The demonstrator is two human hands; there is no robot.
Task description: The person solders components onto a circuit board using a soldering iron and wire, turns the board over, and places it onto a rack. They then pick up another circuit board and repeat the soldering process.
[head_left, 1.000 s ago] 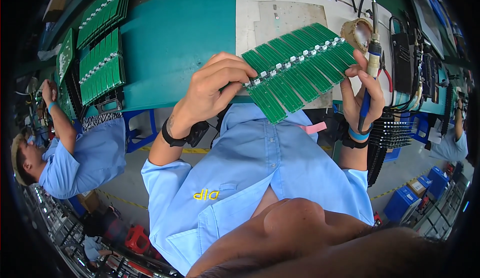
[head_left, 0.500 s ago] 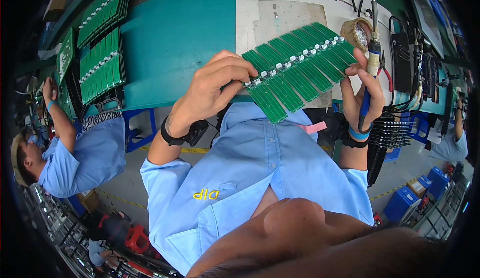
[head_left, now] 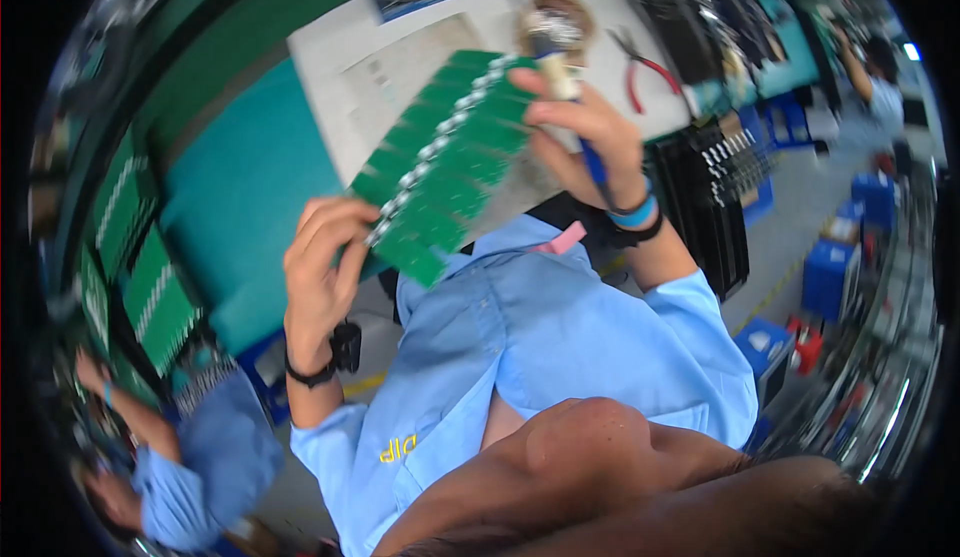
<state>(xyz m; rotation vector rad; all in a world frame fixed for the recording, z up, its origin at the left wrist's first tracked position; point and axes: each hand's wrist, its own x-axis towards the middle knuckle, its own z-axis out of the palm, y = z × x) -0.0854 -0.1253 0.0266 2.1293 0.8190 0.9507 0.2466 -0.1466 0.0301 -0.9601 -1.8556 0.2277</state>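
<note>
Green circuit-board panel with white connector row — held over edge of white-and-teal worktop, left hand clamped on left end, right hand closed around blue-and-cream soldering iron, fingers at right end.

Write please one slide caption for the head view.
A left hand and right hand hold a green circuit panel, with a soldering iron also in the right.
</note>
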